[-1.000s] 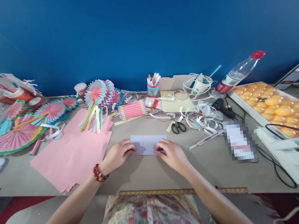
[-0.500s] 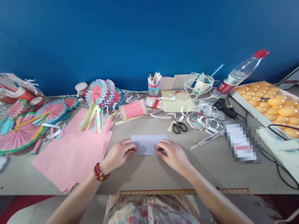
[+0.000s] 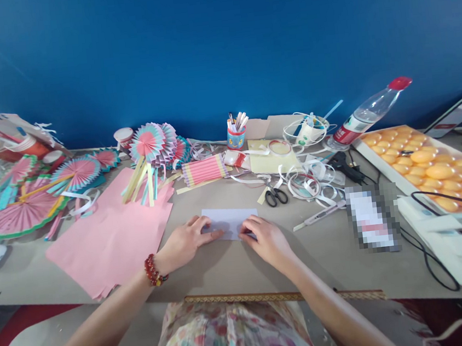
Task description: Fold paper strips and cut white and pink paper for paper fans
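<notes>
A small pale lilac folded paper lies flat on the grey table in front of me. My left hand, with a red bead bracelet at the wrist, presses on the paper's left part, its fingers stretched along the near edge. My right hand rests on the paper's right near corner, fingers curled and pinching down on it. Both hands touch the paper.
A stack of pink sheets lies left of my hands. Paper fans crowd the far left. Behind are a pleated pink strip, scissors, white tape rings, a pen cup, a bottle and a tray of orange pieces.
My left hand has slid rightward along the paper's near edge, its fingers now stretched further over the sheet. My right hand has stayed in place.
</notes>
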